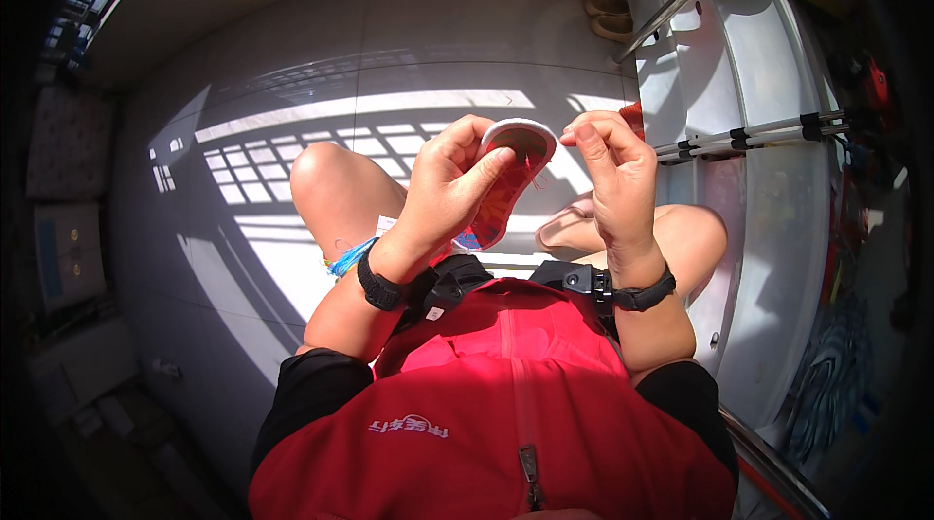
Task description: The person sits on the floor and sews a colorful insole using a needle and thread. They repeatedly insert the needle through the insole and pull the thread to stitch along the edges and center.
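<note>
My left hand (460, 173) grips the upper end of a red patterned shoe insole (503, 195) with a white edge, thumb on its face. Loose red thread (538, 177) hangs at the insole's right side. To the right of it, my right hand (609, 159) is raised with thumb and forefinger pinched together; whether a needle or thread is between the fingertips is too small to tell. A bundle of blue thread (352, 257) with a white tag lies by my left wrist. The insole's lower end, partly hidden by my left wrist, shows blue patterning.
White shelving with metal rails (751, 137) stands close on the right. A pair of tan shoes (610, 16) sits on the tiled floor (430, 24) at the upper right. Something red (633, 119) is behind my right hand. Boxes (69, 250) stand at the far left.
</note>
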Available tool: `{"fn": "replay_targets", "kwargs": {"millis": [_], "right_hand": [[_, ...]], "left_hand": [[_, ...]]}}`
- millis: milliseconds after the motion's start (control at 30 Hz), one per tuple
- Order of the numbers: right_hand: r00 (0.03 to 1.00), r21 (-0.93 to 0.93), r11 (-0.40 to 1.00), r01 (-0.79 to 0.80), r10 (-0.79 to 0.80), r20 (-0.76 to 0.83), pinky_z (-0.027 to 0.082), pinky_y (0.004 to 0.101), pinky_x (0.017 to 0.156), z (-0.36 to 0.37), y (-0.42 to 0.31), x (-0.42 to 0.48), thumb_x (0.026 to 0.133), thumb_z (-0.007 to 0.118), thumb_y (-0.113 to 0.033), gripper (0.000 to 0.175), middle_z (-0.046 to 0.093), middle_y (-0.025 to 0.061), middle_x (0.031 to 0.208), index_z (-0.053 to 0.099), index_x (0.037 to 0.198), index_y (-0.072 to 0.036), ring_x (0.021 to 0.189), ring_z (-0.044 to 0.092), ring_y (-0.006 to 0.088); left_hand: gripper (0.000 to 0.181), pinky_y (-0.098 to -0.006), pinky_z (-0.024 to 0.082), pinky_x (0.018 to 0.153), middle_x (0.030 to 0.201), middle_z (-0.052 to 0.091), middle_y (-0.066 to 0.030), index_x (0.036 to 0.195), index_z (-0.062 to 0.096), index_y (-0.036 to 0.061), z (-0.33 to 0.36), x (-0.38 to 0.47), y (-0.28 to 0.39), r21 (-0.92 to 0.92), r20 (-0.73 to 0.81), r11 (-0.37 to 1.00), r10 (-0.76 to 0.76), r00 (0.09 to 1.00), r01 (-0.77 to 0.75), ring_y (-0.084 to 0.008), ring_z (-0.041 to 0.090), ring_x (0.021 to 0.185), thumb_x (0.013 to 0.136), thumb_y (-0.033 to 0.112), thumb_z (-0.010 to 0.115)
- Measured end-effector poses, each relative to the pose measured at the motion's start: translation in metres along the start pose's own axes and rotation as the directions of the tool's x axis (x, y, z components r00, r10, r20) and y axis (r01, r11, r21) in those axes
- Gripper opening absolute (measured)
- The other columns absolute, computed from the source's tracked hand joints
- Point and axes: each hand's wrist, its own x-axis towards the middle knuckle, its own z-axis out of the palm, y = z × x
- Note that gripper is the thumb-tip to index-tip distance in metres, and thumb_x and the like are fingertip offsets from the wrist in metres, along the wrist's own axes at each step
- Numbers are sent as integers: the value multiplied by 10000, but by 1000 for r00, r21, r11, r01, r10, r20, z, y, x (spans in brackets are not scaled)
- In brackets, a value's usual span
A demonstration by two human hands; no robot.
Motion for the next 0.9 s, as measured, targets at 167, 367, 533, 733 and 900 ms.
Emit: {"fn": "replay_targets", "kwargs": {"millis": [167, 367, 533, 733, 900], "right_hand": [[851, 545, 659, -519, 334, 406, 474, 281, 821, -1, 13, -4, 905, 589, -97, 145, 626, 47, 976, 629, 1012, -7, 876, 578, 121], [844, 819, 295, -492, 394, 364, 415, 178, 512, -2, 25, -2, 974, 485, -153, 117, 592, 89, 1027, 521, 954, -44, 660, 489, 73], [783, 872, 236, -428, 578, 228, 528, 191, 564, -46, 17, 14, 965, 496, -124, 106, 598, 92, 930, 526, 932, -27, 693, 579, 89], [941, 669, 688, -280, 336, 49, 568, 379, 807, -54, 7, 16, 975, 470, -139, 67, 565, 50, 803, 506, 953, -87, 778, 639, 175], [919, 822, 550, -146, 383, -93, 349, 222, 509, -93, 29, 24, 974, 475, -121, 121, 431, 29, 742, 481, 890, -35, 618, 387, 102]], "left_hand": [[204, -243, 496, 736, 925, 643, -65, 1077, 537, -7, 3, 2, 3, -208, 103, 969, -111, 989, 130, -106, 609, 836, 901, 72, 604], [246, -272, 504, 773, 953, 644, -82, 1111, 531, 2, -5, 3, -3, -351, 158, 910, -176, 972, 222, -140, 617, 877, 888, 63, 615], [214, -252, 488, 794, 958, 649, -62, 1078, 573, -2, -15, 4, -6, -315, 129, 909, -244, 961, 273, -114, 607, 860, 894, 95, 618], [196, -219, 481, 737, 940, 641, -39, 1049, 582, -18, -10, 6, -14, -226, 97, 949, -200, 975, 218, -65, 582, 825, 920, 128, 596], [169, -234, 502, 753, 933, 646, -53, 1043, 573, -10, -30, 5, -2, -366, 48, 910, -189, 981, 193, -88, 609, 831, 924, 110, 579]]}}
